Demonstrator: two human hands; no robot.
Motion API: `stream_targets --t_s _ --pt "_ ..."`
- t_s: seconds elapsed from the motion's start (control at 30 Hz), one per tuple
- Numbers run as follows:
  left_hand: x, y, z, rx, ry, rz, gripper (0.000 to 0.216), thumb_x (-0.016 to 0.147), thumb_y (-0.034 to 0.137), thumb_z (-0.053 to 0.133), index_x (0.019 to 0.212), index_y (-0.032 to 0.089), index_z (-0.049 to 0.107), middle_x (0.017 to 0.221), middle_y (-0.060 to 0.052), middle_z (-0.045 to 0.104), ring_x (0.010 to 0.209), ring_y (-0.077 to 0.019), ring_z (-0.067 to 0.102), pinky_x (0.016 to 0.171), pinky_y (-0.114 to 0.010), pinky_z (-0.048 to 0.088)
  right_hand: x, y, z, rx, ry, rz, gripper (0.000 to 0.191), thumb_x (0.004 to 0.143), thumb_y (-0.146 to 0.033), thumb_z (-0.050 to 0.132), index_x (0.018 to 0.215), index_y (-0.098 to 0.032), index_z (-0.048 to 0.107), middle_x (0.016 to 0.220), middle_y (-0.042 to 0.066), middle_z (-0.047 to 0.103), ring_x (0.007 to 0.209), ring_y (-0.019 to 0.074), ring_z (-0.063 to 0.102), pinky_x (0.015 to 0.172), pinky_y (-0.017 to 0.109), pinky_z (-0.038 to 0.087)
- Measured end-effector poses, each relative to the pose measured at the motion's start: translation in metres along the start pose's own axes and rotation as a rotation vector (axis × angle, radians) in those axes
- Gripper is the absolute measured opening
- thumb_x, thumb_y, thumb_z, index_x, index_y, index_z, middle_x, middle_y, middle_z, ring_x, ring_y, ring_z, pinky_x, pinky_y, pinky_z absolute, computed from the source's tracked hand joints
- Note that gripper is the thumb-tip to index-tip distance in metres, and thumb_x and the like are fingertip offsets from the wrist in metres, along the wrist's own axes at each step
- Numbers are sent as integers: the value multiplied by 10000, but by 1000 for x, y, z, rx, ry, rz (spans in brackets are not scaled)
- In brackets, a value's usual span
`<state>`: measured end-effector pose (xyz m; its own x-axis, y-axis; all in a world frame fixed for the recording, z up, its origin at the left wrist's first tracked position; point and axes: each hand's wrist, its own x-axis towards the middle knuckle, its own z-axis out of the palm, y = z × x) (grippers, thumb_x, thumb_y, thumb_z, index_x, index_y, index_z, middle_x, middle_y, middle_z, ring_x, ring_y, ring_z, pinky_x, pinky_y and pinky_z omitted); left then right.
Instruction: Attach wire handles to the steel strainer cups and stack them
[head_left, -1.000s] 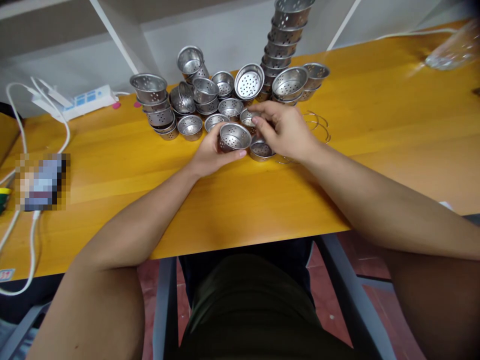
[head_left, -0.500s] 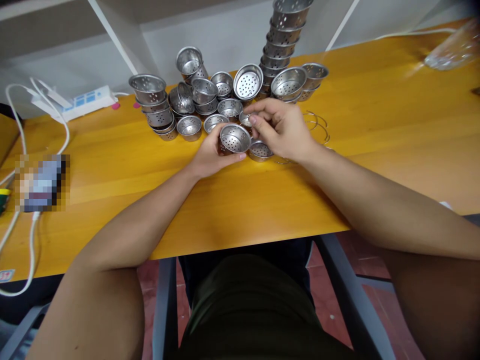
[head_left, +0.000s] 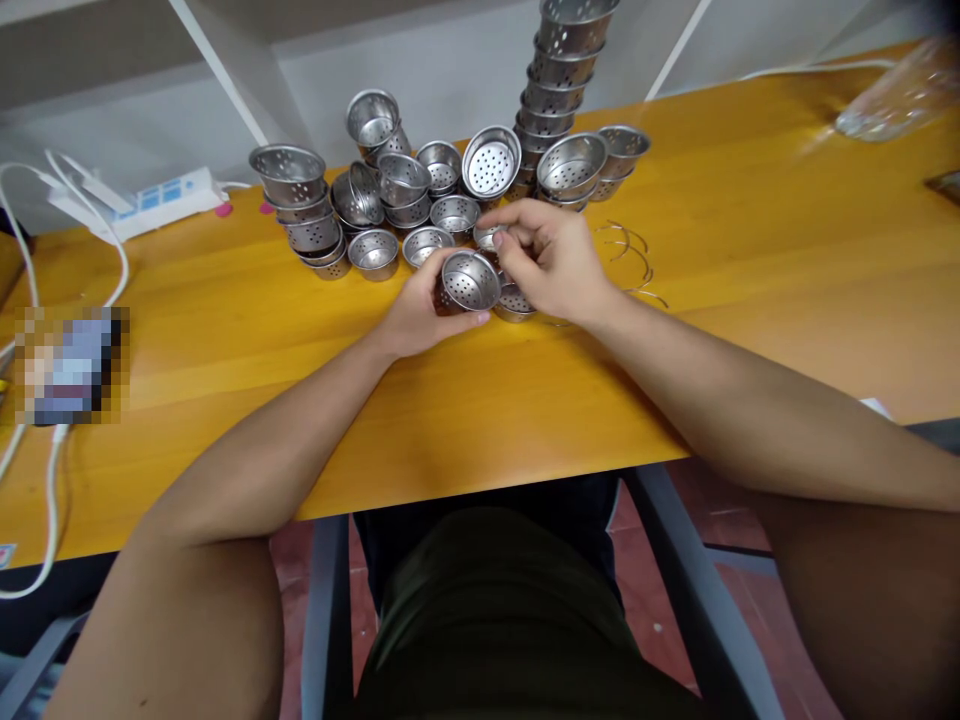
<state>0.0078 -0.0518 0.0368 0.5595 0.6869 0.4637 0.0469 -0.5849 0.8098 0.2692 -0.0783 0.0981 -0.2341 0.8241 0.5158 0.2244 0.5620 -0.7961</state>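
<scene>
from my remote seat i saw the left hand (head_left: 421,315) cradling a shiny silver round perforated metal cup (head_left: 470,284) over the smooth yellow-orange wooden tabletop (head_left: 465,420), mouth up, probably steadying it for the right hand (head_left: 561,262), curled beside its rim; i couldn't tell whether that gripped anything. tapered walls likely let the tall silver perforated-metal stack (head_left: 556,101) nest.

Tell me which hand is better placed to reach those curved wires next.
Likely the right hand: it's nearer the curved wires, while the left hand holds a perforated cup. Whether the right grips something is unclear.
</scene>
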Motion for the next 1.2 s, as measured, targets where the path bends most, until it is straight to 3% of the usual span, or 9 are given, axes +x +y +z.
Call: stream_targets --t_s 0.43,0.77,0.87,0.97,1.1,1.2 --pt "1 5 1 -4 9 -15 1181 883 997 1067 1714 262 661 1710 -197 798 1599 -410 822 1425 -580 672 -4 -13 8 -47 7 79 508 1173 -825 829 1346 -348 802 828 18 622 765 295 589 729 473 631" --pt "-2 8 5 56 -58 -12 1385 777 1050 1103 1814 280 605 1769 -198 759 1688 -476 767 1475 -681 631 -15 -23 17 -75 -7 23 336 1208 -659 857 1271 -331 883 1023 77 797 917 316 731 859 504 718" --pt "-2 6 6 76 -71 22 1420 777 1062 1093 1841 278 577 1787 -208 741 1725 -500 737 1491 -717 605 -16 -30 18 -31 -58 58 336 1195 -663 879 1256 -333 875 959 56 747 860 296 693 809 477 702" --pt "-3 6 8 65 -76 16 1291 883 1046 1036 1825 289 579 1682 -175 796 1646 -469 788 1446 -696 643 -14 -37 18 58 -116 110 385 1187 -711 883 1235 -329 866 859 28 700 765 269 660 703 437 653" --pt "-4 8 9 38 -57 14 1062 979 979 1009 1705 293 649 1500 -116 843 1484 -405 848 1381 -629 680 -8 -46 12 192 -221 175 527 1125 -814 950 1082 -297 857 788 20 750 619 201 615 534 370 532" --pt "-3 11 8 40 -48 20 987 979 945 1033 1624 284 686 1500 -117 840 1503 -404 835 1404 -623 660 -4 -49 3 282 -311 210 562 1134 -807 960 1025 -264 866 796 21 810 528 145 588 453 327 433"
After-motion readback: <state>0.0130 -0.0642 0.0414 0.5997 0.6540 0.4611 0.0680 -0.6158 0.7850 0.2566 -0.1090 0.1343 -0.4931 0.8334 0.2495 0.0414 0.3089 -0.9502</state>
